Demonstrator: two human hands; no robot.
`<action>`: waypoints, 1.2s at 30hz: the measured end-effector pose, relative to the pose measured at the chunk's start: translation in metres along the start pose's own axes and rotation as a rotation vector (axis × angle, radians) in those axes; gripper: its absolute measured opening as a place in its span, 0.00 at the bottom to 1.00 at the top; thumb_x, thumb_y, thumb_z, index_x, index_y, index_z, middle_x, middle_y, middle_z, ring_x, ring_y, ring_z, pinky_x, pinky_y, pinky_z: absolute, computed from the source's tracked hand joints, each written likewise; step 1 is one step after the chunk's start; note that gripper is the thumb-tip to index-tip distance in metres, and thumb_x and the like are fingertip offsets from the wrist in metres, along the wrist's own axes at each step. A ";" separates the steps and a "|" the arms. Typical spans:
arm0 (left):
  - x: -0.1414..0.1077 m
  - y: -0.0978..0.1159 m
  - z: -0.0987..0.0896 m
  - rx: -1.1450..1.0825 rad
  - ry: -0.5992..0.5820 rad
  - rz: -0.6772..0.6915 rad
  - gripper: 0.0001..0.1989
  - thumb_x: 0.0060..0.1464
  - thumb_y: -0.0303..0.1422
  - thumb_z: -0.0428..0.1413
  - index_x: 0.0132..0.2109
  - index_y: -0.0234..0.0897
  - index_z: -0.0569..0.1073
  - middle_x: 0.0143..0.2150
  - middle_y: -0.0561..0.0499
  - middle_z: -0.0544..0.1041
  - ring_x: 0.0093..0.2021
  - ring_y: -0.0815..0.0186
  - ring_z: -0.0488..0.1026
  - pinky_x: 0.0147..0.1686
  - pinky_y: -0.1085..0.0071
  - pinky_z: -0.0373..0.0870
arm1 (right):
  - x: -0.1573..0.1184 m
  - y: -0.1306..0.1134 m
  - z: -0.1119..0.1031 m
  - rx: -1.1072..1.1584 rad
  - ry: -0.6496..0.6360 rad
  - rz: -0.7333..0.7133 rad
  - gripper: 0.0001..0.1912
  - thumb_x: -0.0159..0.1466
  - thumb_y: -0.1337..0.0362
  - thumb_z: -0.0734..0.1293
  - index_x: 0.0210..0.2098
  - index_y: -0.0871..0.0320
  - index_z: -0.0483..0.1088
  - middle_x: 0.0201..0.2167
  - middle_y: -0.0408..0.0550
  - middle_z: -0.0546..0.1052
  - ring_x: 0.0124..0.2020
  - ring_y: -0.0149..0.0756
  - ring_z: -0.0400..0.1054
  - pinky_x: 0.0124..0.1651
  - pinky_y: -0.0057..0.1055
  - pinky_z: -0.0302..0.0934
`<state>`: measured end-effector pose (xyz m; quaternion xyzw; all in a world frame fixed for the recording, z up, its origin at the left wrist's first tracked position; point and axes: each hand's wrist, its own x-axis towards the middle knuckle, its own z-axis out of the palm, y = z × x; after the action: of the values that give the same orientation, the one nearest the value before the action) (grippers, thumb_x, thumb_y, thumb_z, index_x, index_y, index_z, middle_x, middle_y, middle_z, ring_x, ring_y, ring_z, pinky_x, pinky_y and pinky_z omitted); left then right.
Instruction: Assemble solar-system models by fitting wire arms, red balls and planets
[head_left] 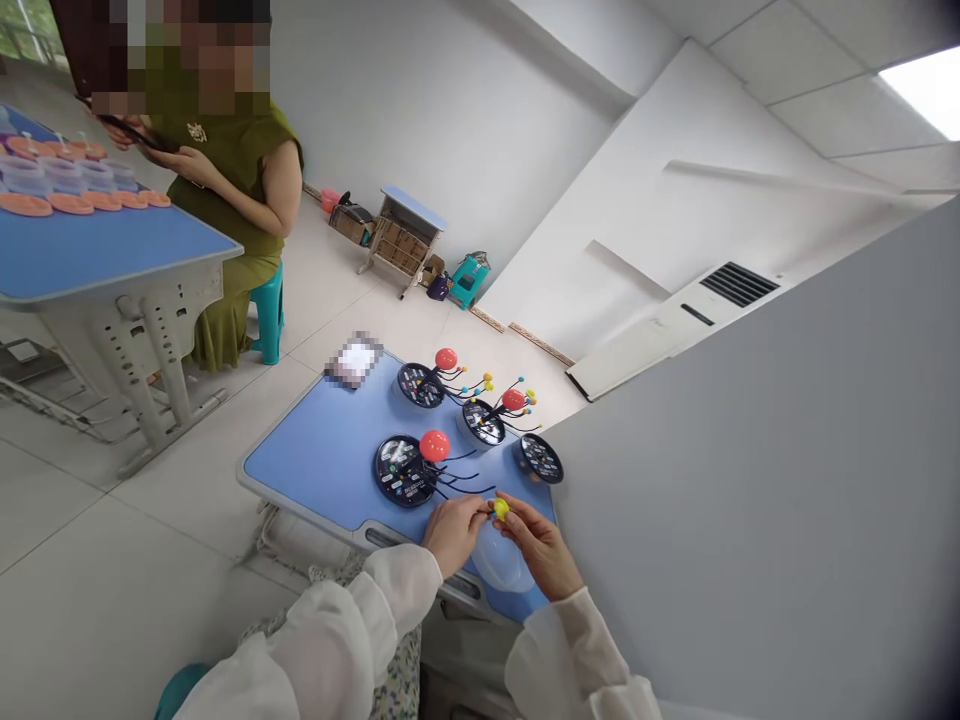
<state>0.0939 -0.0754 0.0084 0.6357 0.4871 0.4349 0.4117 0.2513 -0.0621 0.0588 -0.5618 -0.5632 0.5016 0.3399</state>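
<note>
**A yellow bead (pixel 501 509) pinched between the left hand (pixel 454 535) and right hand (pixel 538 545) over a blue desk (pixel 322 470)**

Both hands are brought together, and the bead is clamped from either side by their fingertips. Both forearms are covered by white sheer sleeves (pixel 322 630). Just below the hands, a translucent plastic cover (pixel 499 560) is lying at the near edge of the desk.

Thin black wires (pixel 465 478) are fanned out towards the hands from the nearest round black base (pixel 403 470), on which a red ball (pixel 434 445) is mounted. Two similar bases (pixel 483 422), with red balls and wires tipped by small coloured beads, are placed farther along the desk, and a fourth base (pixel 541 458) is set near its corner. A blurred white packet (pixel 354 360) is lying at the far edge.

Beyond, a phone (pixel 131 132) is held by a co-worker (pixel 232 170) seated on a teal stool (pixel 271 310), beside a second blue desk (pixel 97 255) bearing orange discs (pixel 71 203) and clear containers (pixel 64 175).
</note>
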 end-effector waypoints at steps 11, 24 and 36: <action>0.006 -0.006 0.003 -0.057 -0.029 0.007 0.13 0.56 0.28 0.48 0.37 0.37 0.78 0.33 0.50 0.80 0.32 0.65 0.73 0.34 0.73 0.64 | 0.004 -0.018 -0.007 -0.336 -0.154 -0.217 0.23 0.55 0.48 0.70 0.46 0.53 0.75 0.39 0.49 0.79 0.37 0.39 0.73 0.43 0.37 0.70; 0.009 -0.006 0.005 -0.086 -0.043 -0.030 0.14 0.57 0.29 0.47 0.37 0.37 0.79 0.33 0.50 0.80 0.36 0.65 0.74 0.37 0.74 0.65 | 0.016 -0.046 -0.013 -0.727 -0.341 -0.419 0.19 0.62 0.51 0.63 0.48 0.52 0.74 0.41 0.50 0.78 0.36 0.38 0.74 0.40 0.33 0.72; 0.009 -0.009 0.005 -0.105 -0.077 -0.057 0.14 0.56 0.30 0.48 0.40 0.41 0.79 0.33 0.53 0.80 0.36 0.66 0.74 0.38 0.74 0.66 | 0.021 -0.068 -0.009 -0.801 -0.445 -0.339 0.19 0.57 0.47 0.68 0.40 0.51 0.78 0.36 0.50 0.79 0.32 0.38 0.73 0.40 0.36 0.71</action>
<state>0.0980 -0.0656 -0.0006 0.6156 0.4652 0.4231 0.4750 0.2375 -0.0310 0.1219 -0.4279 -0.8545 0.2910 0.0453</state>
